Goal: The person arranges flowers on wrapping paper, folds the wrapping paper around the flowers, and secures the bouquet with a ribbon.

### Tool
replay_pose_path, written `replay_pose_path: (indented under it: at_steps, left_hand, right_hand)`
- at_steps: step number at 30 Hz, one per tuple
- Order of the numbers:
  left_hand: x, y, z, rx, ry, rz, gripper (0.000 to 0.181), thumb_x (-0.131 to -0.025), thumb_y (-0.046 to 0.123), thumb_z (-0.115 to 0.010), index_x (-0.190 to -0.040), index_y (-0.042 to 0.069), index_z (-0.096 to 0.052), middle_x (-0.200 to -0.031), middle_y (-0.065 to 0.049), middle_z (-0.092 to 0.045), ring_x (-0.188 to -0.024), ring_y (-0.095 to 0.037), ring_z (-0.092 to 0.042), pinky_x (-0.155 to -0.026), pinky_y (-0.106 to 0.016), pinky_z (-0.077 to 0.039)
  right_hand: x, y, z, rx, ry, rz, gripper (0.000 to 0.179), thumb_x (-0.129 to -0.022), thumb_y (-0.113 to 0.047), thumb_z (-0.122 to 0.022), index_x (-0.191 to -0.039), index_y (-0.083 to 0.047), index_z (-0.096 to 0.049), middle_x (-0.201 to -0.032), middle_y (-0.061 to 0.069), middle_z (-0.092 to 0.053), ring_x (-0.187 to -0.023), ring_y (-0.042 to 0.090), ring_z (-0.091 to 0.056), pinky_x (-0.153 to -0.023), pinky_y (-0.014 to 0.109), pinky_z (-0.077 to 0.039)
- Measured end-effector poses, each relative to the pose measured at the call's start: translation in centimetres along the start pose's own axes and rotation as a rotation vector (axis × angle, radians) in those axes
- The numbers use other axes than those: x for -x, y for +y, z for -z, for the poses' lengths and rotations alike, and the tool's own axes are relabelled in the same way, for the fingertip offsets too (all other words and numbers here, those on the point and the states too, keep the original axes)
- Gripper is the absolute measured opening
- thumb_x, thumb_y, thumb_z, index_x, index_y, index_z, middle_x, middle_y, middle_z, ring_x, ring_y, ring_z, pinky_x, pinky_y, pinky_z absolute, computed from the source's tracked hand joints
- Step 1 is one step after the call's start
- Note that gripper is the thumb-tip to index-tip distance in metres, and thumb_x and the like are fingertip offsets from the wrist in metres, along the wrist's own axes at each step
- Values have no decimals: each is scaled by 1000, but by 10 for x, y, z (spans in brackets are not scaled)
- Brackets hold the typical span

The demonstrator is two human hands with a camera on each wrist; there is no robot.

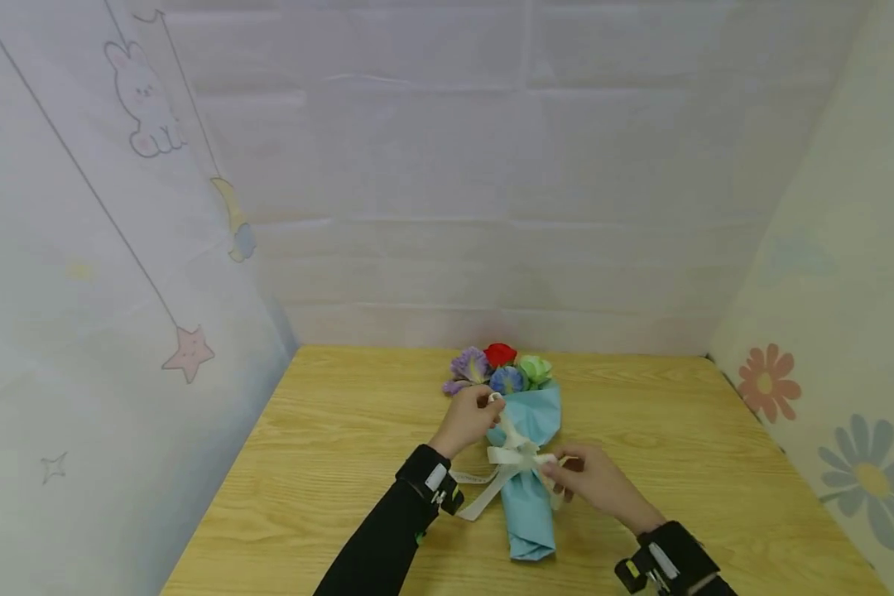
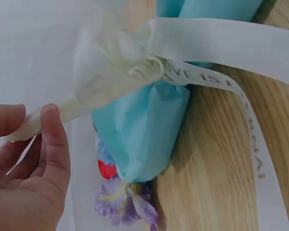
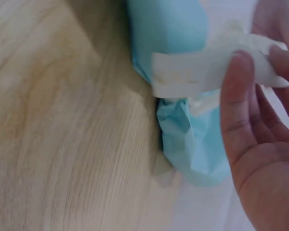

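Note:
A flower bouquet in blue wrapping paper [image 1: 529, 517] lies on the table, its blooms toward the back wall. A white ribbon [image 1: 517, 457] with gold lettering is tied around its middle, with loops and loose tails. Up near the flowers, my left hand [image 1: 471, 420] pinches one part of the ribbon between thumb and fingers; the left wrist view shows that ribbon [image 2: 106, 91] drawn out toward the fingertips. Right of the knot, my right hand [image 1: 596, 480] pinches another part, and a lettered end [image 3: 183, 77] sticks out past its fingers in the right wrist view.
The bouquet's head holds a red rose [image 1: 500, 355], a purple flower [image 1: 470, 365], a blue one [image 1: 507, 380] and a green one [image 1: 535, 368]. Beneath is a wood-grain table [image 1: 328, 463]. Printed cloth walls [image 1: 492, 207] stand at the back and both sides.

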State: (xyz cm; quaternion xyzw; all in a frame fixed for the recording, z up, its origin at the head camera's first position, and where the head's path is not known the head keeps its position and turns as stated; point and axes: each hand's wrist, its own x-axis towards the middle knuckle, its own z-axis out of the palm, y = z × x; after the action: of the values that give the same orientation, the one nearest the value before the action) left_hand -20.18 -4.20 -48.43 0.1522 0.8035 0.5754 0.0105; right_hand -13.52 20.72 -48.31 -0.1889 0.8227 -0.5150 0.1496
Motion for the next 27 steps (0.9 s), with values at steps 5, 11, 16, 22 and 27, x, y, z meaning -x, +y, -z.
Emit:
replay_pose_path:
  at_steps: [5,11,16,22,27]
  left_hand:
    - [4,-13,8,-8,25,46,18,-105,17,-60,-93,4,-65,-86,-4,-61,-78,-28,-69,-58,-27,-49]
    - [13,-27,19,7,61,102,8,-102,7,-61,-103,2,-67,-90,-8,-60,-83,-40,-71,-62,-29,-55]
    - [18,-36,27,28,76,111,9,-101,5,-61,-106,1,-67,-91,-8,-65,-81,-38,-73,-67,-36,-60]
    - [25,-41,39,56,76,141,13,-99,1,-61,-111,-2,-65,-93,-10,-67,-84,-39,-72,-76,-51,-59]
    - [30,-49,49,49,79,162,7,-99,1,-63,-104,-1,-67,-89,-10,-66,-86,-42,-71,-76,-51,-59]
  right_hand:
    - [-5,11,23,-426,239,-3,23,-105,-23,-60,-109,-2,-66,-94,4,-63,-74,18,-59,-64,31,-51]
    - [-11,24,33,-864,285,118,24,-109,-14,-50,-92,-10,-67,-108,0,-73,-75,12,-62,-66,24,-49]
    - [-15,29,33,-1024,323,76,17,-107,-7,-51,-91,-8,-55,-117,9,-72,-77,10,-62,-69,21,-52]
    - [-14,35,37,-1018,429,-27,19,-105,-3,-55,-120,-9,-45,-112,9,-74,-78,7,-64,-70,18,-55]
    - [-4,50,44,-850,430,-83,16,-106,-14,-56,-120,-11,-65,-110,3,-74,-83,7,-67,-75,20,-56]
